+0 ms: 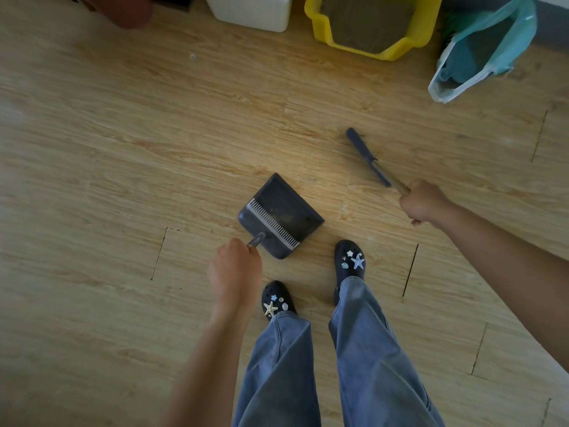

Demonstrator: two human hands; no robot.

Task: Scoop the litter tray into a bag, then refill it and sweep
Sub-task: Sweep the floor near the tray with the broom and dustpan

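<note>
— Nearest to the dustpan [281, 215]?
— The left hand [235, 272], just behind it, fingers curled tight round its handle. Close beside, two dark clogs [351, 260] with star charms, under blue jeans.
— And to the right of the dustpan?
— The right hand [423, 203], closed as a fist round the wooden handle of a broom [368, 157]. Dark brush head low at the wooden floor [123, 149], apart from the dustpan.
— Farther away?
— Well beyond the dustpan, a yellow litter tray [391, 52] filled with brownish litter. Beyond and far right, a teal bag [486, 47], mouth open. Beyond and slightly left, a white bin [255, 13].
</note>
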